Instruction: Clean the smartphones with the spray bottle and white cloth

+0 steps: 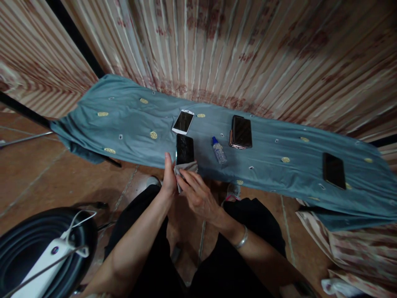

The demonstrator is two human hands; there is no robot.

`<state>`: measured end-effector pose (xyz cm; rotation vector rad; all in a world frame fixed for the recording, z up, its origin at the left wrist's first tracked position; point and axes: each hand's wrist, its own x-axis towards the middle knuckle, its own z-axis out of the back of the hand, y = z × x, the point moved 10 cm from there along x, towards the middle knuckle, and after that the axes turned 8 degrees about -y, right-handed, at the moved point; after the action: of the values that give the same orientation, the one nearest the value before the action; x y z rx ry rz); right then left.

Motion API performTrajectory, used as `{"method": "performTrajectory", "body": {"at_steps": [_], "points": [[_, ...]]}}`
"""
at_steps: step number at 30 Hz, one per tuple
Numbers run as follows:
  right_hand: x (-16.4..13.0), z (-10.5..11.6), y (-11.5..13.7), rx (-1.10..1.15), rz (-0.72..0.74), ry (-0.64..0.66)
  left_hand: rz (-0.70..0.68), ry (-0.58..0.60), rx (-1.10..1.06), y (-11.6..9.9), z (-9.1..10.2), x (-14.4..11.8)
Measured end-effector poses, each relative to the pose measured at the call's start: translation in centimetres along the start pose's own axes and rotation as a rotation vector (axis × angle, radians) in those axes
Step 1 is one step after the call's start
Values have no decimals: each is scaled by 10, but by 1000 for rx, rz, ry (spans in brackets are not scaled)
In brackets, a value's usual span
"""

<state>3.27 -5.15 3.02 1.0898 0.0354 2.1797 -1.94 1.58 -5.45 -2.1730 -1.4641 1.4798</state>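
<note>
Both hands meet at the tabletop's near edge: the left hand (169,182) grips the black phone (185,149) by its edge, while the right hand (198,194) pinches a soft grey cloth (186,167) against it. The phone looks slick, rigid and fragile, best held by its sides. A spray bottle (218,150) stands just right.

Dim, warm indoor light; no single source in view. Faint glare on the white phone (183,121) screen. Soft shadow under the teal cloth (130,120) edge. Strong wide-angle bending at frame edges; striped curtain (279,49) streaks outward. Centre fairly sharp, corners soft.
</note>
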Motion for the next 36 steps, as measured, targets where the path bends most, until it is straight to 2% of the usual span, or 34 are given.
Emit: {"method": "performTrajectory", "body": {"at_steps": [7, 17, 25, 32, 36], "points": [[-1, 1, 1, -17, 26, -31, -61, 27, -36, -10, 0, 3], [0, -4, -16, 23, -60, -42, -70, 50, -114, -14, -1, 9], [9, -4, -35, 16, -126, -31, -113, 45, -94, -4, -1, 7], [12, -6, -33, -16, -121, -37, -138, 35, -84, -2, 4, 12], [13, -5, -40, -46, -135, -16, -213, -12, -74, -1, 10, 13]]}}
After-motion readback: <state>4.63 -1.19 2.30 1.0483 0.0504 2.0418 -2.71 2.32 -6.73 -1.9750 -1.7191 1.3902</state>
